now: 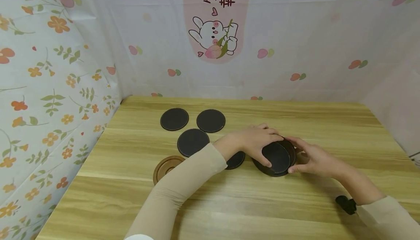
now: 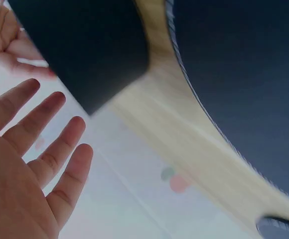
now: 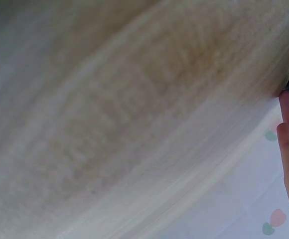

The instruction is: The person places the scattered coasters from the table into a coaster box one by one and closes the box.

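Over the middle of the wooden table (image 1: 295,211), the left hand (image 1: 259,141) pinches a dark coaster (image 1: 277,157) tilted on its stack (image 1: 273,170), while the right hand (image 1: 311,158) grips the stack's edge, seemingly steadying it; three loose coasters (image 1: 193,141) lie well apart.

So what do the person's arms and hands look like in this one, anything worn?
Both hands, left hand and right hand, are bare: no gloves or rings visible. Both arms wear long beige sleeves. A small black device sits at the right wrist.

Home-like booth: wooden table (image 1: 197,203), floral wall covering (image 1: 49,87).
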The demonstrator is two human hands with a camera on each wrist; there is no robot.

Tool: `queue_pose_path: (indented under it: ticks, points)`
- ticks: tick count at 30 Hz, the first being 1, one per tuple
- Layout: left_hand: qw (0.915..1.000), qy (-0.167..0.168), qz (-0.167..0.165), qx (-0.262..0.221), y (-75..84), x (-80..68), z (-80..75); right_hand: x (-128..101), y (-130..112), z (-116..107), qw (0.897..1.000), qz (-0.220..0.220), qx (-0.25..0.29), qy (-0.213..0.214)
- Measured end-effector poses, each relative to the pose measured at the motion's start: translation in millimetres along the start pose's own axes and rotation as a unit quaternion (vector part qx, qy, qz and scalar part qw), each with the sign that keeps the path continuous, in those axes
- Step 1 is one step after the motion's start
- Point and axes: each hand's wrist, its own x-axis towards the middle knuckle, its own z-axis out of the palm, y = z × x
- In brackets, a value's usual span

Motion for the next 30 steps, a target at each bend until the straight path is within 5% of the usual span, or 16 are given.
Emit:
queue_pose_path:
  ticks: [7,15,30]
  points:
    - [0.9996,0.005,-0.027,-0.008,-22.9,-38.1,-3.9,1.3,-0.5,1.3,1.0,-0.007,-0.005,0.01]
    - [0.997,-0.019,-0.075,0.0,-44.9,-71.5,11.3,0.8,-2.8,1.1,1.0,0.001,-0.013,0.012]
    - [0.9942,-0.053,-0.084,-0.04,-52.2,-96.7,29.9,0.3,-2.1,1.7,1.0,0.004,-0.019,0.012]
